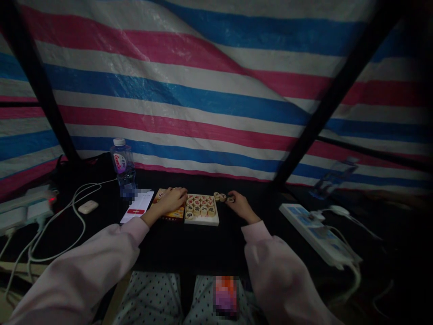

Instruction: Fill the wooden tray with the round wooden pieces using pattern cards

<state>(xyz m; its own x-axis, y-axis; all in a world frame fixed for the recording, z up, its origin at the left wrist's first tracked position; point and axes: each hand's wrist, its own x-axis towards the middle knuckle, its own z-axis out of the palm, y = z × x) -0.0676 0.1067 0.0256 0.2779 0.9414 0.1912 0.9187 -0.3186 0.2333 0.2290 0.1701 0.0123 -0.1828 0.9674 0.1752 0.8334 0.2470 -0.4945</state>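
1. Right hand (238, 205): just R of the tray (201, 221), palm down, fingertips drawn together on a disc (231, 199). Looks like a thumb + forefinger pinch, but the light is dim, so not certain.
2. Left hand (172, 198): at the tray's L edge, lying over an orange box (174, 215), fingers curled toward the tray. Can't tell if it grips or just rests.
3. Disc handling (my read): small wooden round, prob. light, rigid, not fragile. Smooth faces may slip, so best taken by the rim, thumb & finger on opposite sides. Won't give under a squeeze.
4. Disc look: pale wood, round, flat, fairly thick. Any marking on it is too small to read.
5. Set (200, 206) in the tray: rows of like discs packed touching, red & dark characters on top. Tray is white, shallow, roughly square.
6. Pair (219, 197): 2 more discs loose on the black table, just past the tray's back R corner, side by side, between tray and pinched disc.
7. Around: bottle (122, 164) behind and well L of the tray; white card (138, 206) L of the tray, past the box; power strip (318, 234) well R of the tray; striped tarp (216, 81) behind the tray.
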